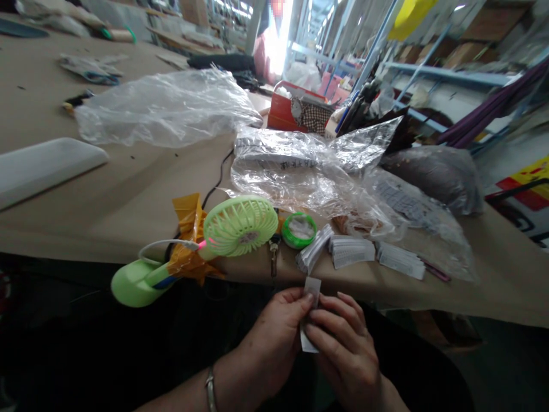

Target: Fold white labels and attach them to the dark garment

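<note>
Between my two hands, just off the table's front edge, is a narrow white label with faint print. My left hand pinches it with the thumb near its upper part. The fingers of my right hand close over its lower part from the other side. Beyond my hands on the table lie stacks of similar white labels: a slanted bundle, a middle stack and a right stack. A round green container with pale content sits beside the slanted bundle.
A light green fan is fixed at the table edge with orange-brown tape, its cable attached. Keys lie next to it. Clear plastic bags spread behind the labels, near a red box. A white board lies left.
</note>
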{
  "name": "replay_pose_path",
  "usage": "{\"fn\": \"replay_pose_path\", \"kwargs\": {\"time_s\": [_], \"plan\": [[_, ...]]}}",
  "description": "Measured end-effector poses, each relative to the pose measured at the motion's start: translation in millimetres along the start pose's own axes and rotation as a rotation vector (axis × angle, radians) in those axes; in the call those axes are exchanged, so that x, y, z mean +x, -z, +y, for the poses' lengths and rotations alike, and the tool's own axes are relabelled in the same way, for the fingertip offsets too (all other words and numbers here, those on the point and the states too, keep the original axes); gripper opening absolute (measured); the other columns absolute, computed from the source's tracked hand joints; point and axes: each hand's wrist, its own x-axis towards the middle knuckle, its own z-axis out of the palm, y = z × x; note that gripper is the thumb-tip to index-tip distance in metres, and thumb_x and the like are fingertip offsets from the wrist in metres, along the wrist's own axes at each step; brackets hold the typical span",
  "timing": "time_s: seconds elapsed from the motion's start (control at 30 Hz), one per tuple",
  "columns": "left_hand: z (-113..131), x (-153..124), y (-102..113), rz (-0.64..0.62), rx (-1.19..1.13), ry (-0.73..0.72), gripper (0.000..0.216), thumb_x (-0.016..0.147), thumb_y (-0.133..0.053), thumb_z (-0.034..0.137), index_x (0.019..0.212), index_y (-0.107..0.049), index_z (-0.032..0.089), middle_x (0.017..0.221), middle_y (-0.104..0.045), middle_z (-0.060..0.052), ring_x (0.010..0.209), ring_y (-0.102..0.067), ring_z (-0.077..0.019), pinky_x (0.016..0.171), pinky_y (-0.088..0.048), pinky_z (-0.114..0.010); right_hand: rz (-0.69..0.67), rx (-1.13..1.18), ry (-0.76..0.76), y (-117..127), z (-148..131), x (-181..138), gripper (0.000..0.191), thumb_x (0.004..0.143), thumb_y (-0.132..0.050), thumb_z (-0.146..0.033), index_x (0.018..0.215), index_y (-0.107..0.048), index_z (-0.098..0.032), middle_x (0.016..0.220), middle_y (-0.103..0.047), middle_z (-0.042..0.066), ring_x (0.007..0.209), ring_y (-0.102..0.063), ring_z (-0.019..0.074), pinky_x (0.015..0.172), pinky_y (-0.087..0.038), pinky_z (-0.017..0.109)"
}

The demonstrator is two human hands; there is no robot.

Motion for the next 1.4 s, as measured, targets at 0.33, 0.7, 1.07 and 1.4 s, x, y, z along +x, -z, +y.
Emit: {"fn": "replay_pose_path", "kwargs": {"time_s": [0.33,0.7,1.07,1.4], "plan": [[-7.5,1.2,12.1,0.102,0.33,0.083,0.023,0.086,-0.06,0.028,0.095,-0.063,0.007,0.07,-0.068,-0.007,0.052,-0.06,-0.0114,0.051,-0.047,-0.021,-0.04,-0.435,-0.231,13.8,61.2,-1.6,0.031,0.101,-0.045,-0.03,0.125,-0.053,-0.012,0.121,-0.054,0.012,0.114,-0.047,0.0319,0.096,-0.038,0.052],[0.8,-3.5,-2.8,0.119,0.25,0.162,0.018,0.086,-0.057,0.021,0.093,-0.064,0.006,0.073,-0.068,-0.01,0.054,-0.061,-0.0125,0.056,-0.049,-0.024,0.139,0.02,-0.147,12.0,39.2,-6.7,0.012,0.093,-0.055,-0.008,0.1,-0.061,-0.016,0.102,-0.061,0.006,0.108,-0.054,0.0228,0.094,-0.043,0.044],[-3.3,-4.3,3.3,0.149,0.028,0.087,0.009,0.077,-0.064,0.017,0.075,-0.065,0.009,0.066,-0.064,-0.005,0.054,-0.058,-0.0107,0.052,-0.042,-0.02,-0.105,0.139,0.02,-1.2,1.3,-5.8,0.019,0.1,-0.044,-0.011,0.094,-0.062,-0.015,0.1,-0.063,0.005,0.112,-0.054,0.0192,0.103,-0.036,0.04],[-8.5,-1.8,14.2,0.076,0.164,0.154,0.025,0.074,-0.074,0.03,0.085,-0.065,0.009,0.066,-0.067,-0.006,0.052,-0.061,-0.0134,0.051,-0.048,-0.023,-0.027,0.036,-0.093,24.2,23.5,-17.6,0.027,0.099,-0.048,-0.017,0.125,-0.051,-0.015,0.115,-0.058,0.01,0.118,-0.049,0.0242,0.096,-0.047,0.042]]}}
